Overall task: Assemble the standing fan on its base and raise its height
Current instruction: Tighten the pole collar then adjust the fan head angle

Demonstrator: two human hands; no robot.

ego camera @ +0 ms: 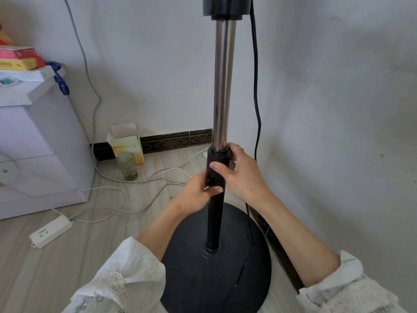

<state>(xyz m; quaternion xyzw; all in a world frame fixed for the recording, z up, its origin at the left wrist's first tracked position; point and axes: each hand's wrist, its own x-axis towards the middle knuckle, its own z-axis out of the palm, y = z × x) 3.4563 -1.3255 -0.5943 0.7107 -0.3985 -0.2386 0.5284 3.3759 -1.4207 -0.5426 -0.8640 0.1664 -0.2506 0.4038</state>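
Note:
The standing fan stands upright on its round black base [189, 276]. A black lower pole [214, 222] rises from the base's middle to a black collar [216, 154]. A long chrome inner tube [222, 86] runs from the collar up to the fan's black housing [225, 5] at the top edge. My right hand [241, 175] wraps the collar from the right, thumb across its front. Just below it, my left hand [198, 190] grips the black pole from the left. The fan head itself is out of view.
The fan's black power cord [256, 86] hangs down the wall right of the pole and crosses the base. A white power strip [50, 231] with white cables lies on the floor at left. A glass jar [126, 165], a small carton [126, 143] and a white cabinet [33, 143] stand by the wall.

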